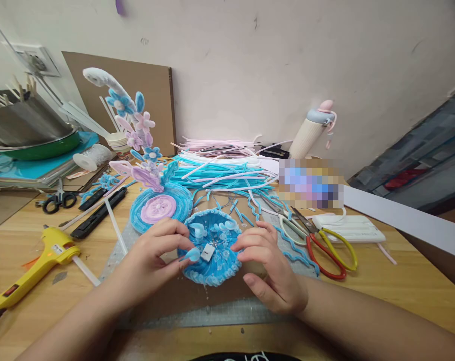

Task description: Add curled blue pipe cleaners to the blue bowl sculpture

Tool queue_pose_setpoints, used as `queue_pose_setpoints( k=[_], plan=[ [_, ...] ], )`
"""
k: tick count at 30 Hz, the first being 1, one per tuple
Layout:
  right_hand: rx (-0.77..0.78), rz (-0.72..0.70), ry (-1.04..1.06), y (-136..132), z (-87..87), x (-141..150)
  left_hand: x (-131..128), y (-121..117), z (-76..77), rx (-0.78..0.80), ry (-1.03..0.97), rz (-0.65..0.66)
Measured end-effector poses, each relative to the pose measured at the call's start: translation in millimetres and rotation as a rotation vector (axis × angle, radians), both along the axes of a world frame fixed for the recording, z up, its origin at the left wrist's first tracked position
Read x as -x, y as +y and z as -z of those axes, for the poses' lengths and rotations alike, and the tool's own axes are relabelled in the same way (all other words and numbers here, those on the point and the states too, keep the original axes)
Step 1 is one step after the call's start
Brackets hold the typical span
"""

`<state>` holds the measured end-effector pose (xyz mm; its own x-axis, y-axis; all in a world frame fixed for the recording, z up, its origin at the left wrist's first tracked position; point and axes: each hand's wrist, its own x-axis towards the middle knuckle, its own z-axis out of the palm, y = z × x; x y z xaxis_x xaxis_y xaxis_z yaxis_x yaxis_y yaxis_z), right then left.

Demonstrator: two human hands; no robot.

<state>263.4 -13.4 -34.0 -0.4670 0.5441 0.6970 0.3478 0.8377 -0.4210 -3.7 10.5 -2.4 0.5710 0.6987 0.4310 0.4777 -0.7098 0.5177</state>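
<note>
A round, hollow shade of blue pipe cleaners (pixel 212 277) lies in front of me, its ruffled rim facing up. Inside it sit a small white block (pixel 207 252) and light-blue curled pieces (pixel 224 226). Thumb and forefinger of my left hand (pixel 157 250) are closed on a small light-blue fuzzy piece (pixel 192 254) at the shade's left side. My right hand (pixel 267 263) has its fingers apart; the fingertips touch the right rim while the thumb stays off it. Behind the shade stands a flower-decorated curved stem (pixel 134 118) on a round blue and pink base (pixel 137 210).
A yellow glue gun (pixel 57 250) lies at left, near black-handled scissors (pixel 59 198) and a black cutter (pixel 99 212). Blue, white and pink pipe cleaners (pixel 219 173) are piled behind. Red-and-yellow-handled scissors (pixel 330 250), a white power strip (pixel 351 228) and a bottle (pixel 310 133) are at right.
</note>
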Motion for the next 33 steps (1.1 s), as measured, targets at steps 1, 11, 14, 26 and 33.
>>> queue_pose_setpoints(
  k=[1, 11, 14, 26, 33],
  plan=[
    [0.001, -0.001, 0.000, 0.1, -0.1, 0.1, 0.3, 0.0, 0.1, -0.001, -0.001, 0.002],
    [0.044, 0.056, -0.112, -0.1, 4.8, 3.7, -0.3, 2.0, -1.6, 0.012, 0.001, 0.050],
    [0.033, 0.092, -0.201, 0.1, 6.8, 6.1, -0.2, 1.3, -2.1, 0.023, 0.016, 0.041],
    [0.046, 0.119, -0.199, -0.7, 5.5, 6.7, 0.1, 1.0, 2.7, 0.002, 0.054, -0.024],
    [0.049, 0.114, -0.199, -1.8, 5.3, 6.6, -0.9, -1.9, 0.6, 0.060, 0.159, -0.149]
  ],
)
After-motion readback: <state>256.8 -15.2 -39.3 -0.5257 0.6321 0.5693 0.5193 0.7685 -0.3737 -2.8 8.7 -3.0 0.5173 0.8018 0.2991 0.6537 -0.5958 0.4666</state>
